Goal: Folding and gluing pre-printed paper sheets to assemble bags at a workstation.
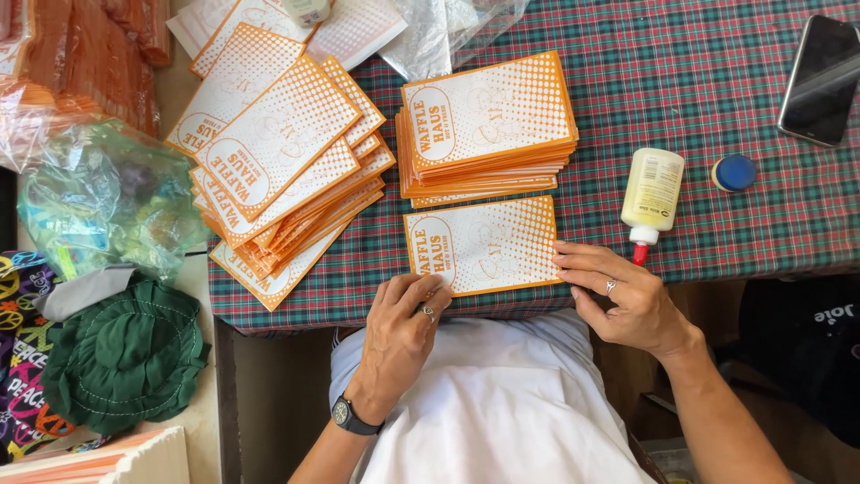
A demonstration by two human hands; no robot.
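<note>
Left hand: palm down, fingers curled inward, fingertips bunched and pressing down, ring on one finger, watch on wrist. Forearm angles up from lower left. Right hand: palm down, fingers extended leftward, slightly spread, tips flat, ring on one finger. Right forearm enters from lower right, wrist bent. Hands near each other, apart, not touching.

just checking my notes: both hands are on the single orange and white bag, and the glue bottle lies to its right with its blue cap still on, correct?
Not quite. The head view shows the glue bottle lying uncapped, red tip bare; the blue cap sits apart beside it. The rest holds: left hand and right hand both touch the single orange and white bag.
</note>
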